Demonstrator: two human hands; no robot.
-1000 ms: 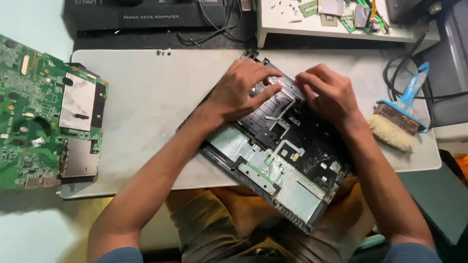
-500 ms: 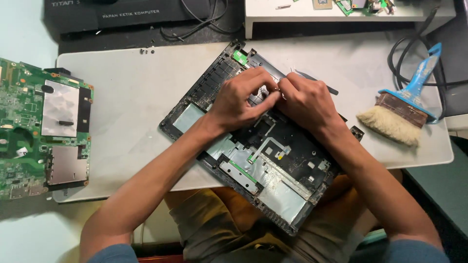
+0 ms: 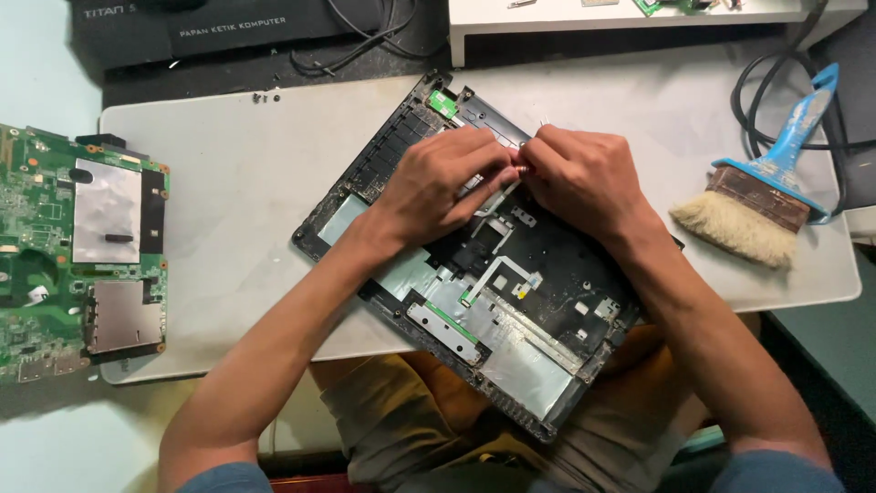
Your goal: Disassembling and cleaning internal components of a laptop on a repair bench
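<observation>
Over the black plastic laptop shell [image 3: 474, 274], our left hand [image 3: 438, 187] and right hand [image 3: 584, 178] meet, fingertips pinched on a small part [image 3: 520, 169], steadying it; a blue-handled brush [image 3: 762, 187] lies right of the shell.

Matt black plastic made up the laptop case [image 3: 547, 274], its inside dull and dusty, with smooth silvery foil patches that caught a soft sheen. The table [image 3: 228, 192] looked like pale grey laminate, matt and scuffed with faint smudges. At its left edge the circuit board [image 3: 55, 256] showed glossy green lacquer and two flat metal shields, brushed and greyish. Near the right edge lay the brush [image 3: 757, 196]: coarse straw-coloured bristles, a dark worn ferrule, and a blue plastic handle, chipped and rough with wear.
</observation>
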